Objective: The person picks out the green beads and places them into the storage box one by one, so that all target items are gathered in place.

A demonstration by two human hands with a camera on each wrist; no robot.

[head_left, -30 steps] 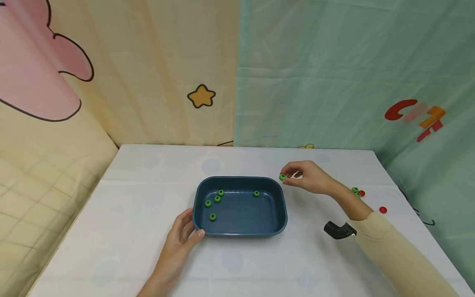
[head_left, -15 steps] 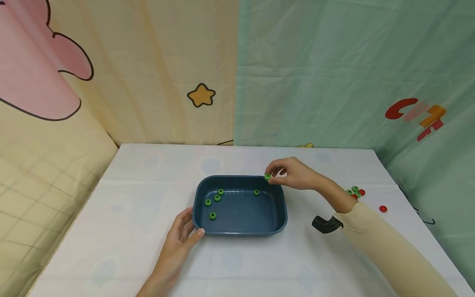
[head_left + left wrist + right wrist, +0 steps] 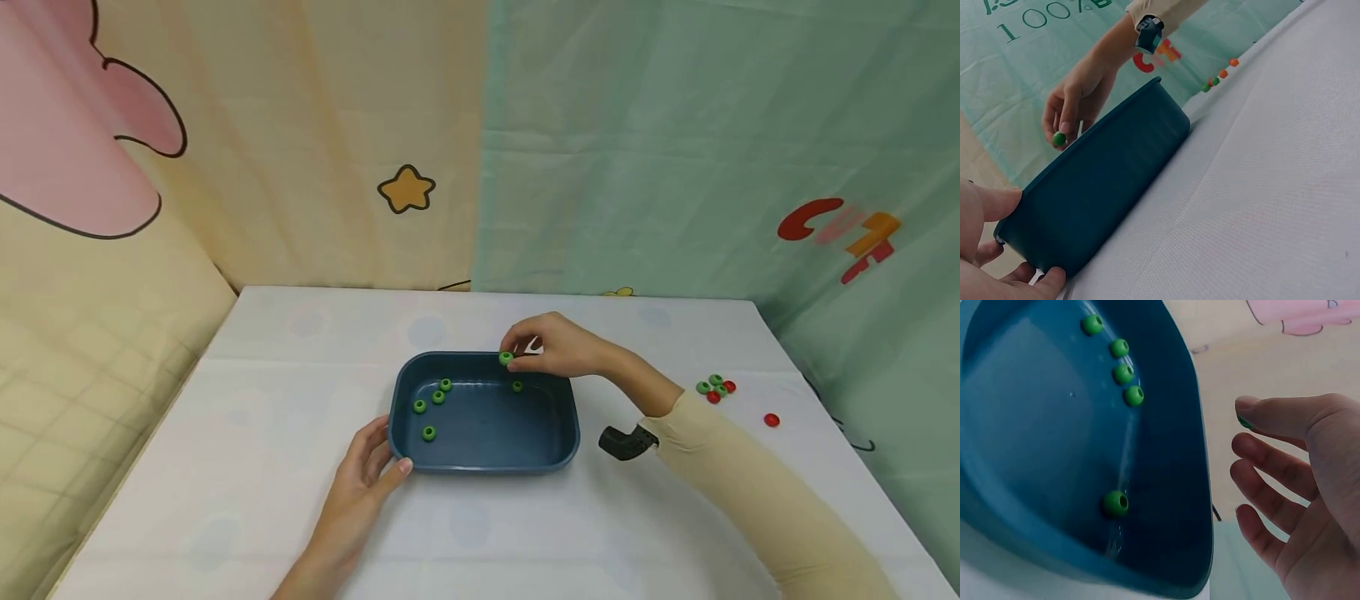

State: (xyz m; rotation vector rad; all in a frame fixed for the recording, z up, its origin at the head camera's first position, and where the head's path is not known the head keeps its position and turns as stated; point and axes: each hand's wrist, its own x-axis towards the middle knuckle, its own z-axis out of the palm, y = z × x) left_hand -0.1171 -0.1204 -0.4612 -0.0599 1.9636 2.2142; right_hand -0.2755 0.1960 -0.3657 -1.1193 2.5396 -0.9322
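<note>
A dark blue rectangular tray (image 3: 483, 433) stands on the table, with several green beads inside, most of them towards its left side. My left hand (image 3: 352, 487) holds the tray's left front corner. In the left wrist view the thumb (image 3: 1002, 203) lies on the rim and other fingers touch the wall lower down. Between thumb and fingertips my right hand (image 3: 558, 346) pinches a green bead (image 3: 506, 358) above the tray's far rim. That bead is mostly hidden behind the thumb in the right wrist view, where one bead in the tray (image 3: 1115, 504) lies apart from the others.
On the right of the white-covered table (image 3: 652, 517) lies a small cluster of green and red beads (image 3: 715, 387). A lone red bead (image 3: 772, 420) sits nearer the right edge. Printed curtains (image 3: 645, 150) hang behind the table. A black device (image 3: 628, 442) is on the right wrist.
My right hand has moved left with the green bead, from beside the tray to above its far rim. More of the bead cluster on the right now shows. The left hand keeps its place.
</note>
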